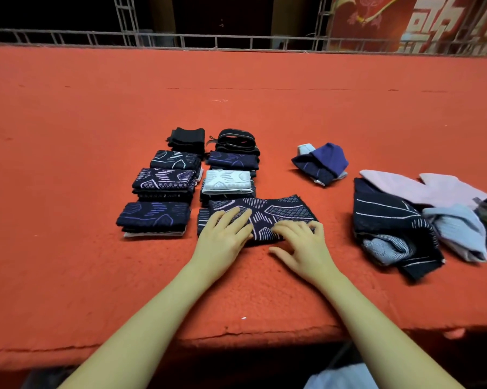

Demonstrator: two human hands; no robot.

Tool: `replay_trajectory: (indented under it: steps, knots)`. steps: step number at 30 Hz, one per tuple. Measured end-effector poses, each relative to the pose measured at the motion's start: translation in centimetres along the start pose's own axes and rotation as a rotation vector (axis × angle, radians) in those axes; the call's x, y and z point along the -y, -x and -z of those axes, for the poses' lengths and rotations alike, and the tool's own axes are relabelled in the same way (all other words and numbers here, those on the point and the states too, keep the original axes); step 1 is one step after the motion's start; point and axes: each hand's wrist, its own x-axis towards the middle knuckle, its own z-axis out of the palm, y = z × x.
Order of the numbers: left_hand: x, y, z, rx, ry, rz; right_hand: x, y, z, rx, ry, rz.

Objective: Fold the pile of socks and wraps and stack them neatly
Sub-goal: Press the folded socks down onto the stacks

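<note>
left hand (224,234) lies flat on the navy patterned wrap (276,213), right hand (304,242) fingertips curled, pressing its near edge

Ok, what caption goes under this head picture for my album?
Both hands, left and right, press a navy sock flat beside folded stacks.

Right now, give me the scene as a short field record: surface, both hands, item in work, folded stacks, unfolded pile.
surface: red felt table
left hand: flat, fingers straight, pressing the patterned navy wrap
right hand: fingers slightly bent, resting on the wrap's near edge
item in work: the wrap lies flat, spread sideways, over the nearest stack of the right column
folded stacks: two columns, left of centre, mostly navy, one white piece, black ones at the far end
unfolded pile: at right, navy, pink and light blue
separate: blue bundle
</note>
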Motion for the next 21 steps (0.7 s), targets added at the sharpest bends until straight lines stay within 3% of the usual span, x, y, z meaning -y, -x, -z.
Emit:
replay_trajectory:
  steps: [4, 7, 10, 16, 19, 21]
  knots:
    - [-0.3, 0.7, -0.3, 0.206, -0.068, 0.032, 0.6, -0.5, -0.5, 0.123, 0.100, -0.103]
    - [-0.6, 0.8, -0.6, 0.289, -0.060, 0.084, 0.9, -1.0, -0.6, 0.119, 0.113, -0.118]
    - [-1.0, 0.5, -0.5, 0.259, -0.027, 0.110, 0.9, -1.1, -1.0, 0.016, 0.137, -0.054]
    - [-1.0, 0.3, 1.3, -0.006, 0.157, -0.015, 0.3, -0.4, 1.7, -0.186, 0.110, 0.119]
    - [-2.1, 1.4, 2.3, 0.049, 0.211, -0.076, 0.5, 1.3, 2.4, -0.098, 0.025, 0.114]
    - [-3.1, 1.8, 2.2, 0.157, 0.219, -0.033, 0.8, 2.3, 2.1, -0.044, -0.023, -0.002]
